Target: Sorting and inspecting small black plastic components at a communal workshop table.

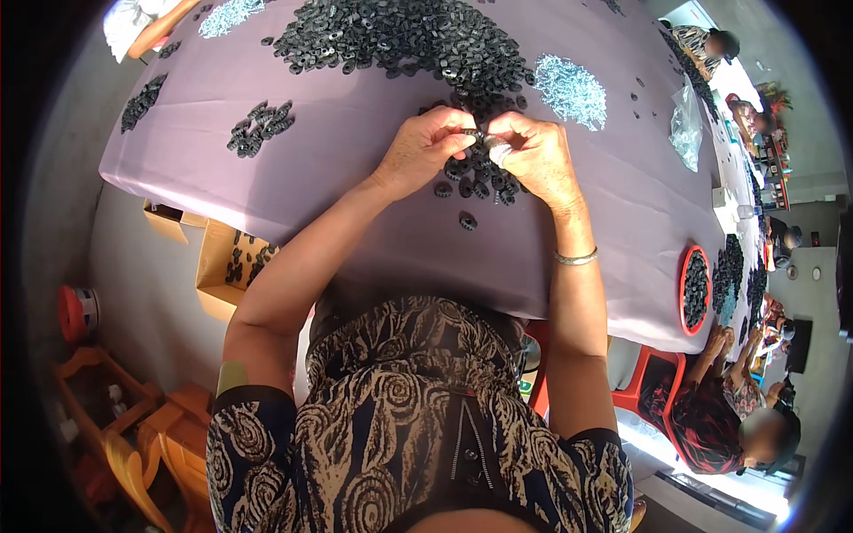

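Note:
Over the purple-covered table [355, 133], my two hands are close together. My left hand [426, 147] pinches a small black plastic part [470, 131] between thumb and fingertips. Beside it, my right hand [537, 153] has its thumb and fingers pressed together, with a pale wrap around one finger; whatever lies in that pinch is too small to make out. Loose black parts [481, 184] are scattered beneath and in front of my hands. Beyond them spreads a large heap of the same black parts [391, 37]. To the right of the heap lies a pile of small shiny pale-blue metal pieces [571, 91].
A cluster of black parts [259, 129] lies to the left. A clear plastic bag [685, 129] and a red basin [695, 290] of black parts are at the right. Below the left table edge stands a cardboard box [216, 271]. Other people sit along the right side.

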